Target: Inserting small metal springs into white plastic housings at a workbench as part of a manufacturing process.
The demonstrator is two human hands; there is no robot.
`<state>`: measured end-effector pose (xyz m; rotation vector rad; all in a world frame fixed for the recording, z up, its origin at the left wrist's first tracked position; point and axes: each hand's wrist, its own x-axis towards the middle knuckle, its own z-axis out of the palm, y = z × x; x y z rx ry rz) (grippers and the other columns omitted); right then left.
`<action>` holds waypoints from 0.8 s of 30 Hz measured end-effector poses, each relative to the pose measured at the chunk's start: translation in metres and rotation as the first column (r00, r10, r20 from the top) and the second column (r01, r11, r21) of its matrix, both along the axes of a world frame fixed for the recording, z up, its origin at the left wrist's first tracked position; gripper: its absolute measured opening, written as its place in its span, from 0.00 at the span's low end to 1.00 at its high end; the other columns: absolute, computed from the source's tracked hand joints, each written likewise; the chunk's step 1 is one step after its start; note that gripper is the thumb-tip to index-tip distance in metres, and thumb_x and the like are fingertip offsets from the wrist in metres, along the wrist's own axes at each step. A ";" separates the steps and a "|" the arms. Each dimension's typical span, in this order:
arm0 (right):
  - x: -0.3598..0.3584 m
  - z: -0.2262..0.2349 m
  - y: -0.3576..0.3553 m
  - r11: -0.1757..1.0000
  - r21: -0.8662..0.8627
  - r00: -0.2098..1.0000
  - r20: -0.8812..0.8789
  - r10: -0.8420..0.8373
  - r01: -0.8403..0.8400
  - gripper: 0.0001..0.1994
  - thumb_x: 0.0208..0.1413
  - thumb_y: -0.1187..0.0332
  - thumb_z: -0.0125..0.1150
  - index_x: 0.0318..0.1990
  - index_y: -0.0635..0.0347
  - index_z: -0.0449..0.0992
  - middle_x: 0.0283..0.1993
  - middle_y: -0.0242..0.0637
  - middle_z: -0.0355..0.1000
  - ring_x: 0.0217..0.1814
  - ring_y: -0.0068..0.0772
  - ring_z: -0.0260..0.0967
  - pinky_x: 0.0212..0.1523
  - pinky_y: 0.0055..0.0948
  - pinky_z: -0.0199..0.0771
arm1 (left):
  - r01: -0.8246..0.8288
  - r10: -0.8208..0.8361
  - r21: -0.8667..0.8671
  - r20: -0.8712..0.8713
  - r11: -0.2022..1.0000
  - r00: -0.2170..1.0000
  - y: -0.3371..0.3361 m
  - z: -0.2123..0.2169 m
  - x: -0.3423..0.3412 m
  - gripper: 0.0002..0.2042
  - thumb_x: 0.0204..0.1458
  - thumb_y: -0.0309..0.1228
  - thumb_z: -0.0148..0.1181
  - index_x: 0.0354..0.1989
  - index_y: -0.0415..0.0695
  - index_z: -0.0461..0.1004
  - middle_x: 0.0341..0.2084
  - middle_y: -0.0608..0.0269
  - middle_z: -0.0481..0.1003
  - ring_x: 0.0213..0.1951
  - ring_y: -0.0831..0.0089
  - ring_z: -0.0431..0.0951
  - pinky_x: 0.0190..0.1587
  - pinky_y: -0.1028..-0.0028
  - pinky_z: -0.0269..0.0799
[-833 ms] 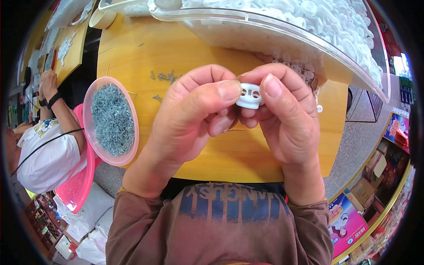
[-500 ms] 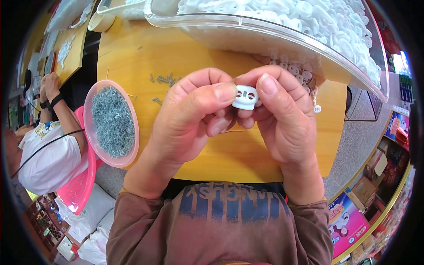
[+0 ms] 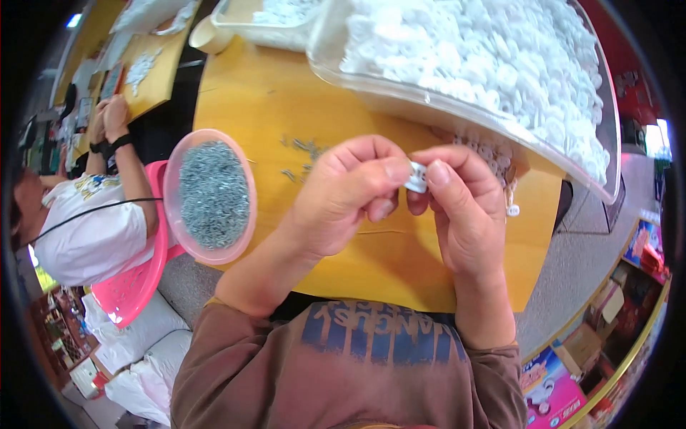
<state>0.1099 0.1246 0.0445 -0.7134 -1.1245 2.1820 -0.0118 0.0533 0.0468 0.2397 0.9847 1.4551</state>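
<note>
Between both hands, above the wooden table (image 3: pixel 236 93), is a small white plastic cord lock (image 3: pixel 416 177) with two holes. My left hand (image 3: pixel 350 187) pinches its left side between thumb and fingers. On the other side, my right hand (image 3: pixel 468 204) grips it the same way, thumb on top. The fingertips cover much of the piece. Several small metal springs (image 3: pixel 307 149) lie loose on the table beyond my left hand. Past my right hand, several white cord locks (image 3: pixel 493 159) sit close together beside the bin.
A pink bowl (image 3: pixel 171 193) full of metal springs (image 3: pixel 214 196) stands at the left. A large clear bin (image 3: pixel 457 109) heaped with white plastic parts (image 3: pixel 486 57) fills the far right. Behind the bowl, a person in a white shirt (image 3: pixel 100 222) works at another table.
The cord lock, still in both hands, has turned and tilted, its holes now mostly covered by fingers. My view has shifted, so bowl and bin appear farther right.
</note>
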 end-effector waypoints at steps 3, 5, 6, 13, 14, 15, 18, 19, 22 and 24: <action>0.001 0.002 -0.002 0.999 0.054 0.999 0.040 -0.005 0.002 0.08 0.51 0.69 0.48 0.34 0.65 0.69 0.26 0.32 0.67 0.26 0.19 0.61 0.27 0.17 0.61 | 0.001 0.001 0.036 -0.067 0.999 0.998 -0.002 -0.001 0.000 0.06 0.44 0.30 0.54 0.25 0.40 0.67 0.19 0.68 0.68 0.17 0.87 0.61 0.20 0.88 0.57; 0.001 0.001 -0.001 0.997 0.078 1.000 0.024 0.009 -0.011 0.08 0.51 0.69 0.49 0.34 0.64 0.69 0.26 0.32 0.66 0.26 0.19 0.61 0.27 0.17 0.61 | -0.030 0.034 0.047 -0.080 0.998 0.996 -0.003 -0.006 0.002 0.05 0.44 0.28 0.53 0.26 0.41 0.66 0.20 0.65 0.69 0.15 0.85 0.62 0.18 0.88 0.56; 0.001 0.000 0.000 0.999 0.045 1.000 0.025 0.017 -0.018 0.08 0.51 0.69 0.49 0.34 0.64 0.69 0.25 0.31 0.66 0.25 0.19 0.61 0.26 0.17 0.61 | -0.035 0.039 0.047 -0.090 0.998 0.995 -0.004 -0.005 0.002 0.05 0.44 0.27 0.53 0.26 0.41 0.66 0.20 0.65 0.69 0.15 0.85 0.61 0.17 0.87 0.55; -0.002 -0.007 0.005 1.000 -0.019 0.999 0.049 0.014 -0.014 0.08 0.50 0.68 0.50 0.32 0.62 0.69 0.23 0.30 0.65 0.23 0.18 0.59 0.26 0.16 0.58 | -0.116 0.126 0.059 -0.206 0.991 0.970 -0.019 0.031 -0.013 0.05 0.44 0.28 0.53 0.26 0.39 0.66 0.18 0.69 0.67 0.16 0.87 0.60 0.18 0.88 0.55; -0.002 -0.007 0.004 1.000 -0.020 0.999 0.046 0.013 -0.013 0.08 0.50 0.68 0.50 0.32 0.62 0.69 0.23 0.30 0.65 0.23 0.18 0.59 0.26 0.16 0.58 | -0.144 0.151 0.049 -0.230 0.988 0.961 -0.022 0.036 -0.018 0.05 0.44 0.27 0.53 0.27 0.39 0.66 0.17 0.69 0.67 0.16 0.87 0.60 0.18 0.88 0.55; -0.002 -0.007 0.003 0.999 -0.020 0.999 0.046 0.028 -0.027 0.07 0.50 0.68 0.50 0.32 0.62 0.69 0.23 0.30 0.65 0.23 0.17 0.59 0.26 0.16 0.58 | -0.142 0.150 0.048 -0.232 0.989 0.961 -0.023 0.042 -0.024 0.05 0.44 0.27 0.53 0.27 0.39 0.66 0.17 0.69 0.67 0.16 0.87 0.60 0.18 0.88 0.55; -0.003 -0.007 0.002 0.999 -0.020 0.998 0.046 0.043 -0.042 0.07 0.50 0.68 0.50 0.32 0.62 0.69 0.23 0.30 0.65 0.24 0.17 0.58 0.26 0.15 0.58 | -0.159 0.181 0.086 -0.400 0.983 0.899 -0.019 0.055 -0.046 0.06 0.44 0.27 0.53 0.27 0.38 0.66 0.15 0.71 0.65 0.15 0.87 0.59 0.18 0.88 0.54; -0.003 -0.007 0.002 0.999 -0.020 0.998 0.047 0.044 -0.043 0.07 0.50 0.68 0.50 0.32 0.62 0.69 0.23 0.29 0.65 0.24 0.17 0.58 0.26 0.15 0.58 | -0.165 0.205 0.124 -0.482 0.978 0.852 -0.014 0.059 -0.055 0.06 0.44 0.28 0.53 0.27 0.39 0.67 0.14 0.71 0.64 0.15 0.87 0.59 0.18 0.88 0.54; -0.002 -0.005 -0.001 0.999 -0.015 0.996 0.072 0.044 -0.043 0.07 0.49 0.68 0.50 0.32 0.62 0.69 0.23 0.29 0.65 0.24 0.17 0.58 0.27 0.16 0.58 | -0.180 0.255 0.181 -0.635 0.967 0.729 0.008 0.065 -0.085 0.06 0.43 0.29 0.54 0.25 0.39 0.67 0.13 0.73 0.63 0.14 0.87 0.58 0.17 0.87 0.53; -0.001 -0.007 -0.001 0.999 -0.012 0.997 0.063 0.044 -0.043 0.07 0.49 0.68 0.50 0.32 0.62 0.69 0.23 0.29 0.65 0.24 0.17 0.58 0.27 0.16 0.58 | -0.180 0.269 0.201 -0.702 0.963 0.659 0.030 0.066 -0.110 0.07 0.43 0.30 0.55 0.23 0.39 0.67 0.12 0.74 0.62 0.14 0.87 0.58 0.17 0.87 0.52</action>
